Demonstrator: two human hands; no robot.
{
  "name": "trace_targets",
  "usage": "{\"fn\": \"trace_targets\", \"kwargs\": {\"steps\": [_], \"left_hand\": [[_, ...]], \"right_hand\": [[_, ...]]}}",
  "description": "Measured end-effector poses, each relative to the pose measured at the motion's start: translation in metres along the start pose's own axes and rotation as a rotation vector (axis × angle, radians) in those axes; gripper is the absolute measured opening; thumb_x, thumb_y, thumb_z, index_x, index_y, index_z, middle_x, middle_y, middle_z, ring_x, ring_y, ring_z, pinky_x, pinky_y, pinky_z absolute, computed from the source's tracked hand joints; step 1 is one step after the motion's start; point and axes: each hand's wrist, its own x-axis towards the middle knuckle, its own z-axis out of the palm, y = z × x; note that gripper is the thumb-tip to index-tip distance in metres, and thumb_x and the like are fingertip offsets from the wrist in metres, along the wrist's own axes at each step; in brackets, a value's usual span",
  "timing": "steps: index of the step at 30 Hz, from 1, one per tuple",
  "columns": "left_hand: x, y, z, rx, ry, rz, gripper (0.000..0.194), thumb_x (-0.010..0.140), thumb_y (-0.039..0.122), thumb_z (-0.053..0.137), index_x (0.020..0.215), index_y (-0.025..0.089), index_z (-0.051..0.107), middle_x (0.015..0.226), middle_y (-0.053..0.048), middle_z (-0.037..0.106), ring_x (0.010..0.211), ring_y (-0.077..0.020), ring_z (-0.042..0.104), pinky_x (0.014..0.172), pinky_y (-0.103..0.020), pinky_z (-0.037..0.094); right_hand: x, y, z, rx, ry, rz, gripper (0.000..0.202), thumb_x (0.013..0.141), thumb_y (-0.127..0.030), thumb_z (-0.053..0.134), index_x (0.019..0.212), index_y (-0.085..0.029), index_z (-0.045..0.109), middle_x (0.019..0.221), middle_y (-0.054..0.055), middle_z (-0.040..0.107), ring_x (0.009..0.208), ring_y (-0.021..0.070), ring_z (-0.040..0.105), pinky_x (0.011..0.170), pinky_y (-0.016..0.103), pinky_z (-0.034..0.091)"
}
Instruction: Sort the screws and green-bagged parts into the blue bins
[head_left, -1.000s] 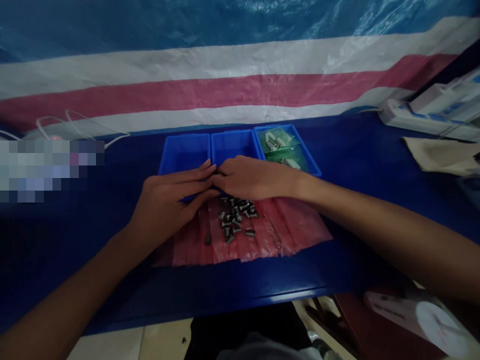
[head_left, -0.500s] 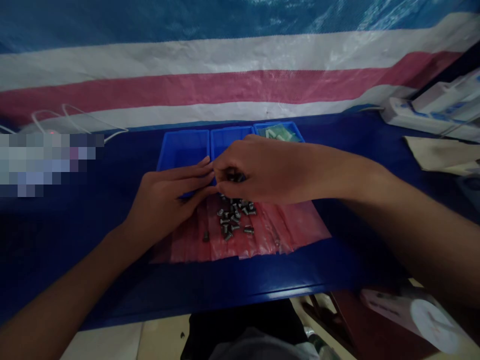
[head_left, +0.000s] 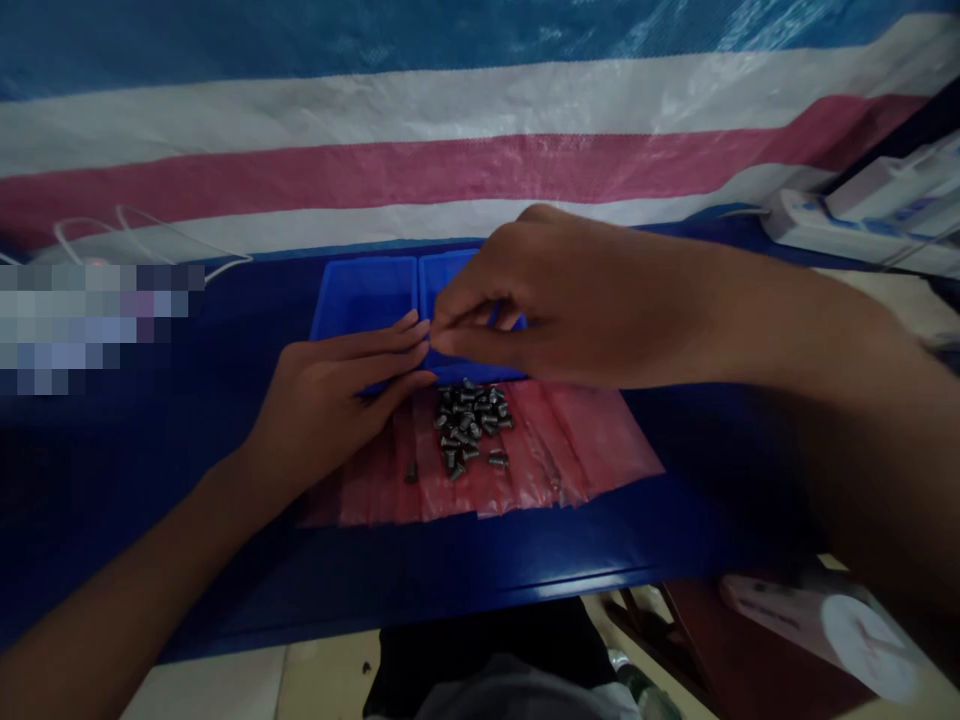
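My left hand (head_left: 341,390) lies with its fingers stretched out over the front of a left blue bin (head_left: 367,290), fingertips by the wall shared with the middle blue bin (head_left: 444,268). My right hand (head_left: 525,300) is above the middle bin, thumb and forefinger pinched together beside the left fingertips. Whatever is in that pinch, if anything, is too small to make out. Just below both hands, a heap of small metal screws (head_left: 469,425) rests on red plastic bags (head_left: 600,440). One screw (head_left: 411,472) sits apart on the left.
A dark blue table (head_left: 420,570) holds it all, with a striped tarp (head_left: 450,170) behind. White cables (head_left: 135,225) lie at the back left. Toward the right are a white power strip (head_left: 810,225) and a beige sheet (head_left: 900,300).
My right hand has risen and shifted slightly, uncovering the screw heap and part of the middle bin. It now hides the right bin with its green bag. My left hand has stayed put.
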Motion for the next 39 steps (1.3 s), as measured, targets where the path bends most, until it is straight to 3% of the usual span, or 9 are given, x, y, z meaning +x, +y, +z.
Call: {"fn": "trace_targets", "kwargs": {"steps": [3,6,8,18,22,27,33,36,39], "left_hand": [[-0.001,0.001,-0.001,0.022,-0.049,-0.030,0.010,0.105,0.031,0.069,0.108,0.029,0.079,0.121,0.006,0.080,0.107,-0.0215,0.080,0.099,-0.031,0.070],[-0.002,0.000,-0.004,-0.027,-0.096,-0.039,0.012,0.106,0.032,0.068,0.111,0.029,0.078,0.127,0.003,0.077,0.110,-0.0222,0.079,0.101,-0.034,0.070],[-0.003,-0.001,-0.004,-0.067,-0.100,-0.063,0.013,0.105,0.032,0.069,0.114,0.030,0.078,0.130,0.002,0.076,0.113,-0.0219,0.078,0.103,-0.035,0.069],[-0.005,-0.001,-0.005,-0.098,-0.117,-0.107,0.021,0.104,0.028,0.068,0.121,0.037,0.077,0.133,0.005,0.074,0.117,-0.0239,0.076,0.107,-0.041,0.068],[-0.003,0.000,-0.004,-0.104,-0.077,-0.084,0.018,0.101,0.028,0.074,0.118,0.032,0.079,0.130,0.004,0.075,0.113,-0.0229,0.078,0.105,-0.035,0.069],[-0.002,0.004,-0.002,-0.036,-0.079,-0.144,0.014,0.103,0.031,0.073,0.114,0.036,0.079,0.129,0.009,0.075,0.112,-0.0220,0.079,0.103,-0.036,0.070],[-0.003,0.000,-0.004,-0.027,-0.090,-0.064,0.016,0.104,0.034,0.070,0.118,0.030,0.078,0.128,0.002,0.076,0.113,-0.0224,0.078,0.102,-0.035,0.070],[-0.003,0.001,-0.003,0.012,-0.063,-0.077,0.017,0.105,0.030,0.068,0.118,0.031,0.078,0.128,0.005,0.076,0.109,-0.0217,0.080,0.097,-0.033,0.071],[-0.002,0.002,-0.002,0.016,-0.048,-0.089,0.013,0.104,0.032,0.069,0.110,0.034,0.081,0.123,0.008,0.078,0.102,-0.0222,0.082,0.090,-0.033,0.072]], "right_hand": [[0.010,0.004,0.007,-0.210,-0.048,-0.094,0.050,0.114,-0.048,0.043,0.101,-0.017,0.080,0.084,0.008,0.075,0.087,0.0258,0.073,0.077,0.035,0.047],[0.020,0.011,0.025,-0.311,-0.125,-0.106,0.079,0.105,-0.078,0.037,0.102,-0.012,0.081,0.089,0.018,0.076,0.089,0.0356,0.075,0.078,0.042,0.051],[0.024,0.013,0.035,-0.316,-0.164,-0.154,0.090,0.100,-0.086,0.033,0.098,-0.010,0.082,0.091,0.021,0.077,0.089,0.0375,0.075,0.081,0.045,0.052],[0.026,0.009,0.036,-0.064,-0.309,-0.114,0.082,0.108,-0.076,0.029,0.097,-0.014,0.082,0.076,0.012,0.074,0.069,0.0239,0.067,0.072,0.037,0.046],[0.027,0.007,0.043,-0.264,-0.185,-0.182,0.086,0.107,-0.076,0.027,0.099,-0.011,0.083,0.090,0.018,0.078,0.085,0.0317,0.072,0.077,0.040,0.047],[0.031,0.002,0.053,-0.449,-0.182,-0.250,0.085,0.108,-0.075,0.026,0.096,-0.014,0.084,0.082,0.017,0.077,0.098,0.0361,0.073,0.080,0.041,0.045],[0.034,0.012,0.051,-0.188,-0.173,-0.215,0.090,0.108,-0.076,0.022,0.097,-0.012,0.084,0.079,0.015,0.075,0.084,0.0295,0.070,0.075,0.038,0.042],[0.034,0.014,0.048,-0.020,-0.183,-0.152,0.091,0.108,-0.076,0.018,0.091,-0.013,0.082,0.070,0.010,0.070,0.071,0.0226,0.065,0.071,0.035,0.040],[0.033,0.012,0.048,0.017,-0.169,-0.095,0.075,0.115,-0.061,0.021,0.110,-0.015,0.080,0.069,0.005,0.069,0.066,0.0181,0.062,0.070,0.032,0.040]]}}
